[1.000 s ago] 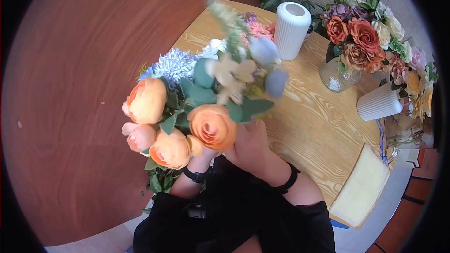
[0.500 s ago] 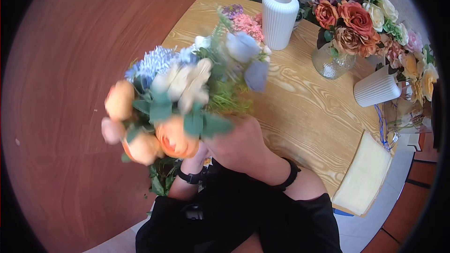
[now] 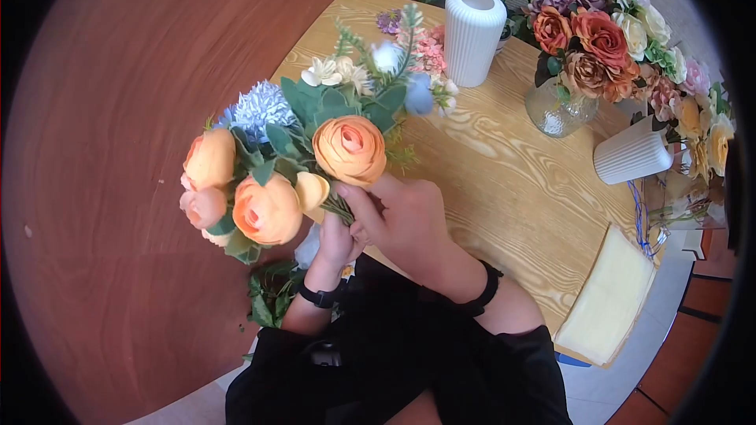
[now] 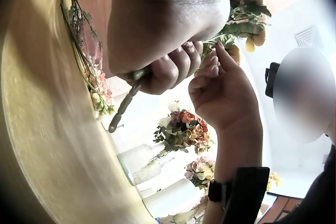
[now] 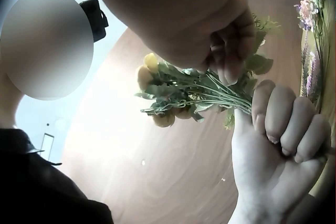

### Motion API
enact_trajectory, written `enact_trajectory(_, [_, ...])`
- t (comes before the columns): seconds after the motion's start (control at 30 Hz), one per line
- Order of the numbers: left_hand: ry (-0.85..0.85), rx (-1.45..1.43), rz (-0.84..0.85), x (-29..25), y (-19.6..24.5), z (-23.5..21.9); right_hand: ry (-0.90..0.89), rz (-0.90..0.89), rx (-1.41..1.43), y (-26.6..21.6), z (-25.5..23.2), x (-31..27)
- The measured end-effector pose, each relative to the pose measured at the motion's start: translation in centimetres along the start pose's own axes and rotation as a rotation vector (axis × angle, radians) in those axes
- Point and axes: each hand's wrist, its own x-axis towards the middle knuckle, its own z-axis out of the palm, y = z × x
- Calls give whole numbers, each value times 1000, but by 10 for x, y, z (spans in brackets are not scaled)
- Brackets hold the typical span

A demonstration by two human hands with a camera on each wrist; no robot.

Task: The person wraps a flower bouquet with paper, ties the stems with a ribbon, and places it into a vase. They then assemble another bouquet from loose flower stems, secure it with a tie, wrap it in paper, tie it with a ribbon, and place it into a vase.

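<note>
A bouquet of orange ranunculus-like blooms (image 3: 349,149), a blue pompom flower (image 3: 264,110) and small white flowers is held up in front of the body. My left hand (image 3: 335,244) curls round the green stems low down; in the right wrist view its fingers (image 5: 278,116) wrap the bundle (image 5: 220,95). My right hand (image 3: 413,216) is higher, its thumb and fingers pinching the stems just below the blooms. In the left wrist view, a stem end (image 4: 123,106) sticks out under my left fist (image 4: 168,50), with my right hand (image 4: 226,95) beyond.
A white ribbed vase (image 3: 474,39) stands at the table's back, beside pink flowers (image 3: 427,51). A glass vase (image 3: 561,110) holds red and cream roses; a tilted white vase (image 3: 634,151) is near it. Cream sheets (image 3: 606,299) lie at the right edge. Green foliage (image 3: 272,295) hangs low left.
The bouquet has shifted left since the first frame, its blooms turning and then blurring less. The stems and my right thumb, hidden earlier behind flowers, now show.
</note>
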Motion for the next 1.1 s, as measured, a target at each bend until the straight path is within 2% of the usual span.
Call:
enact_trajectory(0.03, [-70,-24,-5,2,0,-4,-38,19,38,1,-1,1])
enact_trajectory(0.07, [-66,-27,0,2,0,-4,-44,15,40,4,-1,-1])
enact_trajectory(0.13, [135,70,11,1,4,-2,-41,-109,-27,10,2,-5])
enact_trajectory(0.17, [147,66,13,0,4,0,-52,-108,-22,9,3,-6])
enact_trajectory(0.23, [239,80,129,1,-1,8,23,-266,-283,2,1,-5])
enact_trajectory(0.27, [241,76,130,1,-4,14,18,-267,-284,0,1,-4])
enact_trajectory(0.33, [436,575,361,1,-8,21,-16,-225,-370,-4,3,-4])
enact_trajectory(0.47, [322,654,318,0,-14,4,-48,-283,-492,2,6,-8])
enact_trajectory(0.53, [245,697,301,4,-19,-9,-79,-228,-328,2,-1,-9])
enact_trajectory(0.57, [206,716,297,6,-21,-15,-19,-122,-165,6,3,-11])
enact_trajectory(0.6, [167,735,294,9,-23,-20,-24,-136,-172,13,5,-13])
enact_trajectory(0.67, [91,774,294,15,-24,-25,-26,-79,51,34,5,-17])
enact_trajectory(0.7, [54,791,296,17,-19,-20,-317,69,50,36,-4,-13])
enact_trajectory(0.73, [56,778,309,17,-15,-14,-324,58,38,35,-10,-8])
enact_trajectory(0.8, [73,796,385,12,-5,2,-367,-29,-223,21,-27,5])
enact_trajectory(0.83, [6,927,339,9,1,-1,-371,56,-264,23,-31,6])
enact_trajectory(0.87, [8,910,348,9,-3,3,-379,49,-279,30,-34,8])
enact_trajectory(0.93, [56,1162,732,8,-11,11,-411,133,1,43,-36,13])
enact_trajectory(0.97, [37,612,340,8,-12,11,-418,131,-10,43,-41,16])
enact_trajectory(1.0, [39,601,342,8,-10,12,-496,116,6,35,-47,21])
enact_trajectory(1.07, [-74,987,562,9,-3,14,-582,100,16,34,-47,22])
enact_trajectory(1.1, [91,1245,786,15,-8,15,-602,181,35,40,-43,19])
